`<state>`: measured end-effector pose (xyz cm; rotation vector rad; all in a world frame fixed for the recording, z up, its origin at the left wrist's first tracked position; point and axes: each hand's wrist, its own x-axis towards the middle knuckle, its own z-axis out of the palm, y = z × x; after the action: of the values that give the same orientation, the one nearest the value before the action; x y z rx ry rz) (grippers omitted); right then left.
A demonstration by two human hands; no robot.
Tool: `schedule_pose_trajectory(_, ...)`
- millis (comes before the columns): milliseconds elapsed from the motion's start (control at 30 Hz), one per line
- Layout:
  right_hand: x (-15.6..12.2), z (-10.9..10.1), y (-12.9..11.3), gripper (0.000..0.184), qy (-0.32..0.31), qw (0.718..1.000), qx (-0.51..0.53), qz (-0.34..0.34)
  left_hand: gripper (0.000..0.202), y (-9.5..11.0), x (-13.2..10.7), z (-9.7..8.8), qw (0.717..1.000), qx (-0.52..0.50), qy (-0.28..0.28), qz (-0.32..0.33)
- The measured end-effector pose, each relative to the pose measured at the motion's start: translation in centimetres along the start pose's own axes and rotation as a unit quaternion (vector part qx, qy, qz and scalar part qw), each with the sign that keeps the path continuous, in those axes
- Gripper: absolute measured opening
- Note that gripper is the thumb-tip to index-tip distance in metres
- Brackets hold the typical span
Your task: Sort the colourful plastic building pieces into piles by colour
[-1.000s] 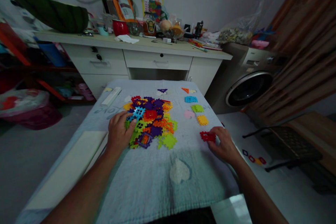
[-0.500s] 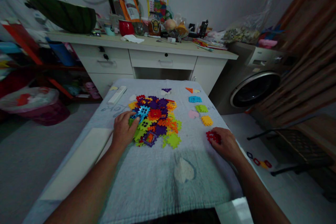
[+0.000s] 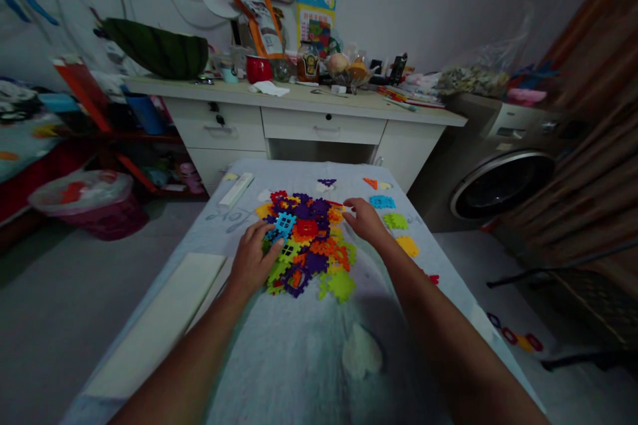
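Note:
A heap of colourful interlocking plastic tiles [image 3: 316,262] lies on the cloth-covered table [image 3: 299,358]. My left hand [image 3: 253,257] rests at the heap's left edge, fingers and thumb apart, touching a light-blue window-shaped tile [image 3: 285,223]. My right hand [image 3: 367,220] is at the heap's upper right, thumb and fingers parted beside a thin red piece [image 3: 335,204]. Along the table's right side are an orange triangle [image 3: 370,182], a blue tile [image 3: 382,202], a green tile [image 3: 395,221] and a yellow tile [image 3: 407,246]. A red tile [image 3: 433,277] is partly hidden by my right forearm.
A white remote [image 3: 236,190] and a long white board [image 3: 159,319] lie on the table's left. A purple triangle [image 3: 327,182] is at the far end. Beyond stand a cluttered desk [image 3: 323,103] and a washing machine [image 3: 493,166]; a pink bin [image 3: 94,212] is at left.
My right hand has let go of the red tile at the right edge and moved left and away to the heap. My left hand stays by the blue tile. The view has shifted.

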<state>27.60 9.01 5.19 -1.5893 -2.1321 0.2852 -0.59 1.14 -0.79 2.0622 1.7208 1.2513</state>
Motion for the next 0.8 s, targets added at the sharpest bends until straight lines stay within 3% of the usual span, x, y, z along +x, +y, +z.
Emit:
schedule_pose_trajectory(167, 3.9, 3.3, 1.1, 0.019, 0.029, 0.998, -0.014, 0.045, 0.037, 0.5, 0.2, -0.1, 1.0, -0.005, 0.013, -0.013)
schedule_pose_trajectory(300, 4.7, 3.9, 2.3, 0.014, 0.033, 0.999, -0.007, 0.035, 0.036, 0.5, 0.4, -0.1, 0.999, -0.008, 0.03, -0.031)
schedule_pose_trajectory(433, 5.7, 4.1, 3.8, 0.015, 0.101, 0.993, 0.054, 0.039, 0.034, 0.4, 0.6, 0.1, 0.999, -0.014, 0.034, -0.037)
schedule_pose_trajectory(533, 6.8, 4.6, 4.8, 0.012, 0.152, 0.974, 0.144, 0.083, 0.033, 0.3, 0.6, 0.1, 0.999, -0.017, 0.033, -0.038)
schedule_pose_trajectory(667, 8.1, 5.2, 5.8, 0.013, 0.16, 0.922, 0.304, 0.176, 0.034, 0.3, 0.5, 0.0, 0.999, -0.016, 0.03, -0.033)
schedule_pose_trajectory(800, 9.3, 4.1, 6.9, 0.009, 0.177, 0.905, 0.33, 0.202, 0.035, 0.3, 0.6, 0.0, 0.999, -0.019, 0.027, -0.031)
